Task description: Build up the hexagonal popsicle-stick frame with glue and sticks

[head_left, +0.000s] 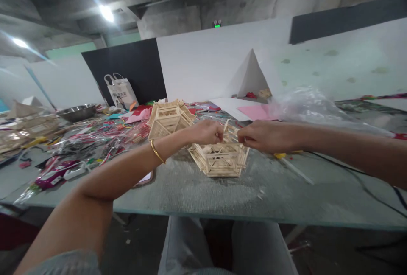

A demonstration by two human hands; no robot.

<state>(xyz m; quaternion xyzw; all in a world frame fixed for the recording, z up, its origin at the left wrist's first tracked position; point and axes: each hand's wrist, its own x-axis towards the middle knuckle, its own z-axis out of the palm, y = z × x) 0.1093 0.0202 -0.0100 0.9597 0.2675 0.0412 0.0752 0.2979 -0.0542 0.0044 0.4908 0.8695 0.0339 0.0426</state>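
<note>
A hexagonal basket of pale wooden sticks (pixel 219 161) stands on the grey table (pixel 222 198) in front of me. Both hands meet just above its top. My left hand (pixel 206 132), a gold bangle on its wrist, is closed in a pinch on thin wooden sticks (pixel 227 129) that rise from the basket's top. My right hand (pixel 266 136) is closed too, its fingertips pinching the same small cluster of sticks from the right. A second, larger stick structure (pixel 168 119) sits behind the left hand.
Colourful wrappers and craft scraps (pixel 95 143) cover the table's left side, near a metal bowl (pixel 76 112) and a white bag (pixel 121 91). Crumpled clear plastic (pixel 311 107), pink paper (pixel 259 112) and a white pyramid (pixel 251 75) lie behind. A black cable (pixel 356 177) crosses right.
</note>
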